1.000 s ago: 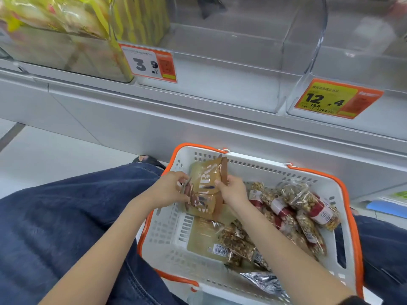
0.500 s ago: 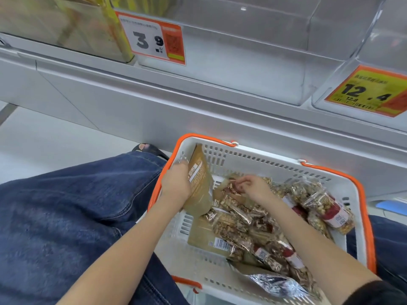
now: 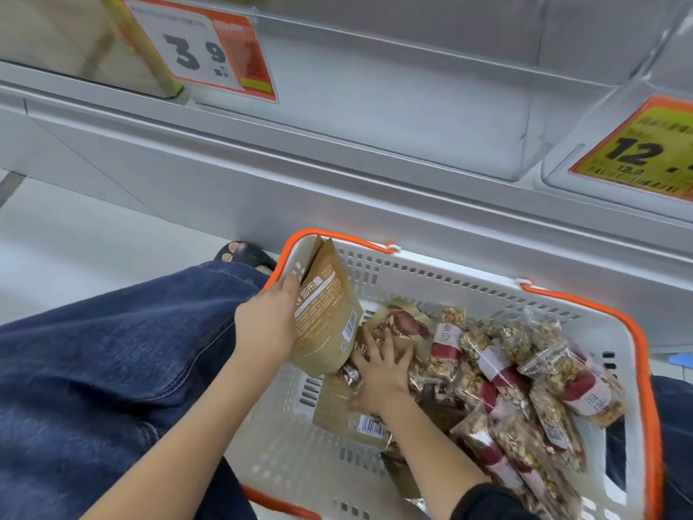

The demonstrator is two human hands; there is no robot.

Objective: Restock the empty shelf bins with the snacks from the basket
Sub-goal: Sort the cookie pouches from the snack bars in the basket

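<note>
1. Head view: a white perforated plastic basket with an orange rim (image 3: 431,287) sits low in the frame, between the person's legs in dark blue denim (image 3: 93,369).
2. The left hand (image 3: 266,324) grips a flat tan-brown paper snack pouch (image 3: 326,317) by its left edge, fingers curled round it. The pouch stands nearly upright, tilted, with its printed back and barcode facing the camera. Its top corner rises above the basket's far left rim and its bottom edge hangs over the snacks inside.
3. The right hand (image 3: 382,373) lies palm down with fingers spread over the pile in the basket, pressing on a tan pouch printed with red-brown fruit (image 3: 401,324). Whether it actually grasps anything underneath cannot be told.
4. Another tan pouch with a white barcode label (image 3: 352,418) lies flat on the basket floor, partly under the right wrist.
5. The right half of the basket holds a heap of clear plastic packets of nut clusters with red and white bands (image 3: 525,399), lying at mixed angles and touching one another.
6. Above the basket runs a grey metal shelf front (image 3: 337,204). On it stands a clear plastic shelf bin (image 3: 412,106), just right of a white and orange price tag reading 3.9 (image 3: 202,54).
7. A yellow and orange price tag reading 12 (image 3: 645,152) fronts the next bin at the right edge.
8. A toe in a dark sandal (image 3: 240,253) shows on the pale floor by the basket's left corner.
</note>
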